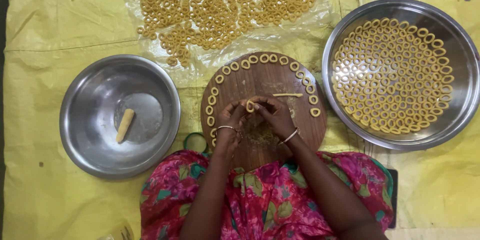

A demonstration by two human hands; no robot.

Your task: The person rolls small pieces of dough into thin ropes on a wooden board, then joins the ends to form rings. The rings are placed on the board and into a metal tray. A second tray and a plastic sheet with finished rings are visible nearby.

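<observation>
Dough ring [249, 105], small and pale yellow: pinched between the fingertips of the left hand [231, 116] and right hand [276, 114], both closed on it above the middle of the round wooden board [265, 77]. Thin dough strip [287, 95]: just right of the hands. Finished rings line the board's rim. Steel bowl [90, 140], left: one dough roll [124, 125]. Steel tray [457, 50], right: rows of rings. Plastic sheet [310, 20], beyond: loose rings.
</observation>
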